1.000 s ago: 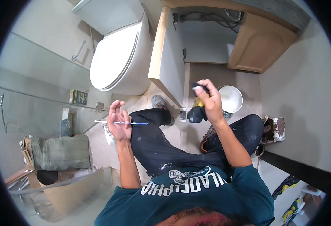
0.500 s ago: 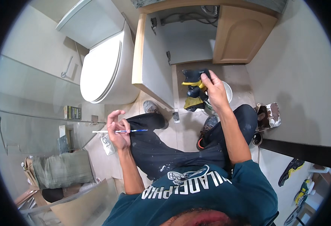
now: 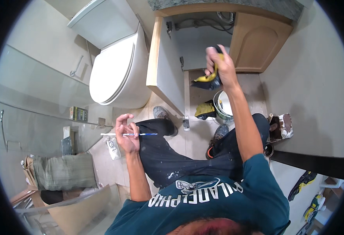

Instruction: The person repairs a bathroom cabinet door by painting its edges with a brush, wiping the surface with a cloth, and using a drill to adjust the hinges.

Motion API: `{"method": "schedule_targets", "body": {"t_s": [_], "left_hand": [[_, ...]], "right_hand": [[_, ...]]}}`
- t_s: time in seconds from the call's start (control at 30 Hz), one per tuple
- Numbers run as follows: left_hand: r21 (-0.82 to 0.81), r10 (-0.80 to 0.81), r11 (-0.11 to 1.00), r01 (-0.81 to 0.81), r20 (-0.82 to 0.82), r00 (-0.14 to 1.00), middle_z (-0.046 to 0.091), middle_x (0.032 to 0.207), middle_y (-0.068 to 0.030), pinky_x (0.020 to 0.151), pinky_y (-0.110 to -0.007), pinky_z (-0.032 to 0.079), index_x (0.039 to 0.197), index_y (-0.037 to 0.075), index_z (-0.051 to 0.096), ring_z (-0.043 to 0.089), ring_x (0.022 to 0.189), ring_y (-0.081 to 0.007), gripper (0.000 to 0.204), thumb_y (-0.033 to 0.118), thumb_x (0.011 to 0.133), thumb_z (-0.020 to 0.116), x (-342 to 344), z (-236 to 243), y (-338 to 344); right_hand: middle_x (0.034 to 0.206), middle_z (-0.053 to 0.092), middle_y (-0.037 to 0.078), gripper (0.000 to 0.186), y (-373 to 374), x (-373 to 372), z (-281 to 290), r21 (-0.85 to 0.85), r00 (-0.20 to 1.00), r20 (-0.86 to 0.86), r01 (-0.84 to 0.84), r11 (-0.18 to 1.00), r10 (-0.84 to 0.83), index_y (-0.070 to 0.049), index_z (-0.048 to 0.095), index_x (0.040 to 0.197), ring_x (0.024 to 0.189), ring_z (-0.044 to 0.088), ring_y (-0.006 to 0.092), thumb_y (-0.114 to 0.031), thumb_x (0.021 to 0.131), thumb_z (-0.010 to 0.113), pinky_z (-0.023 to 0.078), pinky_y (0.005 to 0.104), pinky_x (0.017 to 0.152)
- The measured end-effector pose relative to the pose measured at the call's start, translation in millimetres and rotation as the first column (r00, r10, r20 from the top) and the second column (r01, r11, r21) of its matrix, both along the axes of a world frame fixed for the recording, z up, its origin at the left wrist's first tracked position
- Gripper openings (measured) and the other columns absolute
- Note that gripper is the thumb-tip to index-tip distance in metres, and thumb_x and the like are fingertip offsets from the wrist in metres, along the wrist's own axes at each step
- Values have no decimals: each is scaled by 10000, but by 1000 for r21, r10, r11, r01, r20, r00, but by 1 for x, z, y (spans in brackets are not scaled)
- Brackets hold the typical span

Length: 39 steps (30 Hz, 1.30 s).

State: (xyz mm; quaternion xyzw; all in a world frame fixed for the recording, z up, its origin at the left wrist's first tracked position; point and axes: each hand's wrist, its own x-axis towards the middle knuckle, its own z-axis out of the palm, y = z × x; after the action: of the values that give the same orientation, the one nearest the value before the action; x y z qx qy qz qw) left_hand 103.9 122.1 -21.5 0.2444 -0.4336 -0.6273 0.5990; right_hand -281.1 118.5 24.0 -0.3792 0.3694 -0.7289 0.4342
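Observation:
A black and yellow cloth item (image 3: pixel 208 80), which looks like a work glove, is bunched in my right hand (image 3: pixel 221 66), raised in front of the open cabinet. My right fingers are wrapped round it and slightly blurred. My left hand (image 3: pixel 127 133) is above my left knee, pinching a thin white and blue stick (image 3: pixel 147 134), like a slim brush or pen, that lies crosswise. Below my right hand, a second black and yellow item (image 3: pixel 205 110) rests on the floor against a white bucket (image 3: pixel 223 102).
The cabinet door (image 3: pixel 166 58) stands ajar between me and the toilet (image 3: pixel 113 74). Hoses (image 3: pixel 207 22) run inside the cabinet. By my right knee is a stained box (image 3: pixel 280 127). A glass panel (image 3: pixel 35 90) and a wrapped bundle (image 3: pixel 64 174) are to my left.
My right hand has moved up and away toward the cabinet with the cloth item, uncovering the bucket and the floor item. My left hand keeps its hold on the stick.

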Motion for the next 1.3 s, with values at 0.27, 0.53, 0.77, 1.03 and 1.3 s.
{"method": "schedule_targets", "body": {"t_s": [0.27,0.53,0.77,1.03,1.3], "left_hand": [[-17,1,1000,-2,-14,1000,569,1153,-159,434,-226,349,1216,-30,526,440,474,-106,388,246,948,474,1,-1,-2],[2,20,1000,-20,-25,999,566,1138,-159,421,-218,343,1201,-33,525,437,472,-105,381,254,954,482,4,-2,-2],[18,42,999,-41,-58,997,584,1108,-198,419,-234,336,1177,-32,544,456,461,-135,383,276,959,481,8,-5,-4],[39,5,999,-3,-69,998,550,1131,-152,426,-221,362,1194,-15,527,446,477,-107,370,264,955,483,-1,-2,-6],[31,2,1000,1,-85,996,553,1125,-154,419,-226,355,1192,-12,527,438,463,-109,360,259,958,482,4,-1,-5]], "right_hand": [[937,643,57,379,-106,14,27,-76,716,-691,66,995,-101,16,679,1068,783,611,159,-303,869,724,499,311,725],[1027,671,105,285,-147,29,27,-196,545,-811,87,977,-211,-9,727,1043,891,645,291,-174,820,658,509,378,831],[970,644,71,195,-125,44,15,-305,559,-791,-7,952,-250,15,711,1004,837,632,216,-33,829,641,508,324,764],[924,669,109,210,-131,40,22,-345,530,-793,15,939,-300,-29,747,1023,792,669,255,-58,830,668,541,359,728],[949,663,85,191,-79,67,14,-343,586,-771,-52,938,-250,-19,745,1005,826,651,204,-4,827,679,521,312,741]]}}
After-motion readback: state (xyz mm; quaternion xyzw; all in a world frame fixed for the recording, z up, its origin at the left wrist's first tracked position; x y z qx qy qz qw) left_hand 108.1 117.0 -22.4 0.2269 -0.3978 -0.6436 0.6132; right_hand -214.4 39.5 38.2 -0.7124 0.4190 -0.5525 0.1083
